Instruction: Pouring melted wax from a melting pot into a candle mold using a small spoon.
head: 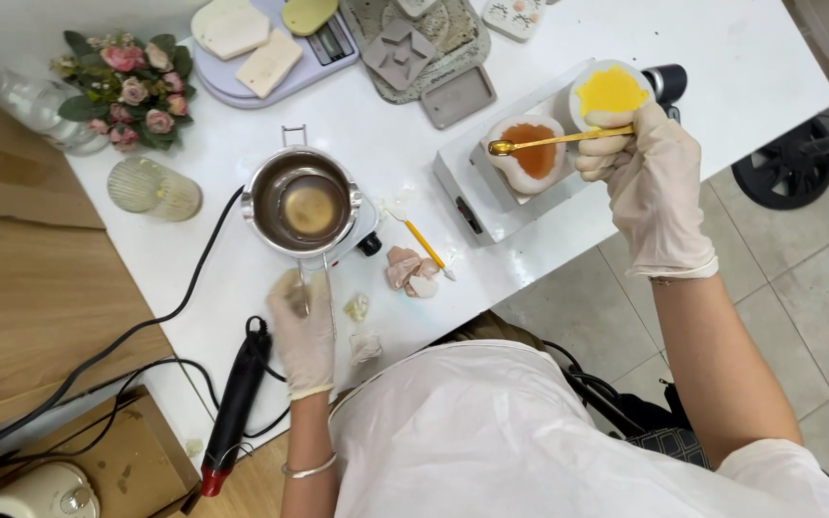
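Observation:
My left hand [303,326], in a pale glove, grips the wire handle of a small metal melting pot [301,203] that sits on a little electric burner; yellowish liquid lies in the pot. My right hand [647,173], also gloved, pinches a long gold spoon [554,141] whose bowl hovers at the edge of a heart-shaped dish of amber-orange liquid [532,152]. Right beside that hand sits a round white dish of yellow material [610,90]. Both dishes rest on a white scale [491,197].
A yellow-handled tool [426,247] and wax scraps [411,271] lie by the burner. A ribbed glass [153,189], pink flower bouquet [132,88], round scale with pale slabs [261,53], grey moulds [429,48] and a black heat tool [235,408] with cables surround them.

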